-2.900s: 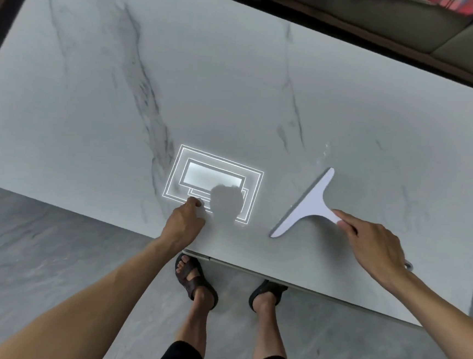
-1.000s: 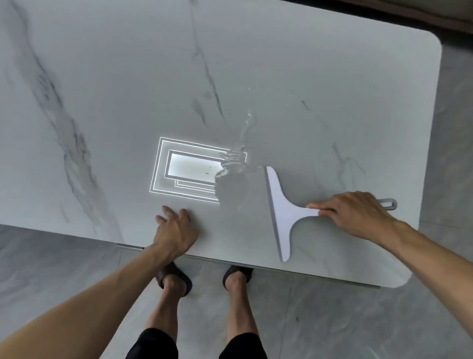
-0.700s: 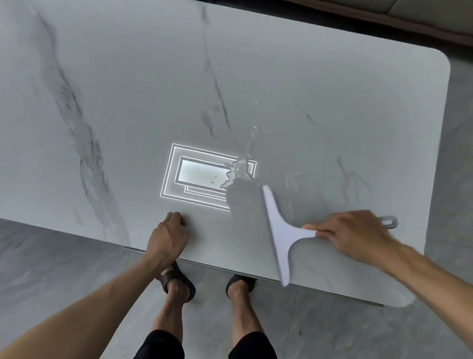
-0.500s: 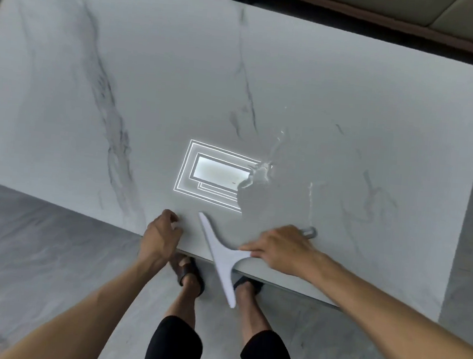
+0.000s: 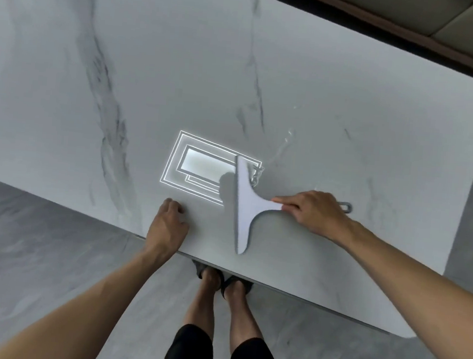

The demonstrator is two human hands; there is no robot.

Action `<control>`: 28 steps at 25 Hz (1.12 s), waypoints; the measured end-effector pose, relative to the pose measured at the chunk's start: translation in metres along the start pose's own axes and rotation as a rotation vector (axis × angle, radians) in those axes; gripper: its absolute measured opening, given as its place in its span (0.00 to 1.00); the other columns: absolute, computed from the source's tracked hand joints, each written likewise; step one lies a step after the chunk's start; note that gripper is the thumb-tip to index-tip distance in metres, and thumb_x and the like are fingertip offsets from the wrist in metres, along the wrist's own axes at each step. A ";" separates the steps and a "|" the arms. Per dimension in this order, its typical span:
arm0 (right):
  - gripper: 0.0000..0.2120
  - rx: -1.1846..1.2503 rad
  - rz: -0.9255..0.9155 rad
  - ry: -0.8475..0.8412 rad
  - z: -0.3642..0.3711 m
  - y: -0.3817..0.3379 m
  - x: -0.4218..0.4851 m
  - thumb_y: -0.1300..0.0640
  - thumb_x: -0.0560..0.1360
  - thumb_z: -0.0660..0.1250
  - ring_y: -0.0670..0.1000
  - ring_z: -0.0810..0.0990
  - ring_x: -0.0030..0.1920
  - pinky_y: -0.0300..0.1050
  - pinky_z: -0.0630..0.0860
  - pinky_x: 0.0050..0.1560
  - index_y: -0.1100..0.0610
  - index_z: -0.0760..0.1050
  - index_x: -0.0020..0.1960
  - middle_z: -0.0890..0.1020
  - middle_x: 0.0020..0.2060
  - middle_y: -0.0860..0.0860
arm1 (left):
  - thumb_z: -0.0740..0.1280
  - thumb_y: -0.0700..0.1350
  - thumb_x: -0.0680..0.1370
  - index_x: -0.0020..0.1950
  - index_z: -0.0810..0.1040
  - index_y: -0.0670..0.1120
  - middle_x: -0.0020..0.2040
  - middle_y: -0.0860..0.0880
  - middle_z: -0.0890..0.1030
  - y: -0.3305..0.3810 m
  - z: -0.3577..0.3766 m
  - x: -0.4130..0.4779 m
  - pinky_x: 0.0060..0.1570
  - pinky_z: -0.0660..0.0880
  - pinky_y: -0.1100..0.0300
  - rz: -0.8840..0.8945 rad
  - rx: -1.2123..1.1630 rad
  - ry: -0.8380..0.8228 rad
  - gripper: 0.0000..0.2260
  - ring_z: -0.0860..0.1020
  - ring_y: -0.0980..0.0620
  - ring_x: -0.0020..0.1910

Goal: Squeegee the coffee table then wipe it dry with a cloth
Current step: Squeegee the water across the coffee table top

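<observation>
The person stands at the near edge of a pale marble tabletop [image 5: 296, 70], looking down at both hands. The right hand [image 5: 314, 213] holds the handle of a white squeegee [image 5: 244, 205]; its grip is wrapped around the handle, with the fingertips reaching toward the wide blade. The metal loop [image 5: 346, 207] at the handle's end sticks out past the hand. The blade lies on the tabletop, running from the near edge away from the person, and its far end overlaps the right side of a bright rectangular light reflection [image 5: 202, 165]. A small streak of water [image 5: 282, 146] glints just beyond the blade's far end. The left hand [image 5: 168, 225] rests on the tabletop near the edge, fingers curled under, holding nothing, to the left of the blade and apart from it. Below the edge, the person's feet in dark sandals [image 5: 225, 278] stand on a grey floor [image 5: 37, 248]. A sofa [image 5: 443, 22] shows at the top right, beyond the tabletop.
</observation>
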State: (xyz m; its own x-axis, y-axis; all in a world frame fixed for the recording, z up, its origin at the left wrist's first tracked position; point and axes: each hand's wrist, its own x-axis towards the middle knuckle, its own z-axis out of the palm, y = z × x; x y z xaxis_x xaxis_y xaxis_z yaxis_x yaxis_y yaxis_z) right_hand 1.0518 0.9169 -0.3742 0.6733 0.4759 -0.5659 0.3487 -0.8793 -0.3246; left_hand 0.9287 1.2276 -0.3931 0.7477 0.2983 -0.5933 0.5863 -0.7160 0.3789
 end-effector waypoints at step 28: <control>0.15 -0.034 -0.134 0.007 -0.060 0.008 0.083 0.42 0.79 0.58 0.53 0.80 0.56 0.46 0.72 0.52 0.32 0.72 0.63 0.83 0.54 0.48 | 0.65 0.41 0.75 0.67 0.66 0.41 0.63 0.39 0.75 0.075 -0.039 0.055 0.50 0.70 0.54 -0.207 -0.071 0.015 0.21 0.76 0.39 0.58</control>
State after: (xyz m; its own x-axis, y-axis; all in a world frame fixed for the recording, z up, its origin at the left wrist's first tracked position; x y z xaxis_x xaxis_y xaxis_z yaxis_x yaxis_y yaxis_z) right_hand 1.1503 0.9482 -0.3782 0.6236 0.5888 -0.5141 0.4577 -0.8082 -0.3705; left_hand 1.0260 1.2147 -0.3692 0.6131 0.4443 -0.6532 0.7481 -0.5922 0.2994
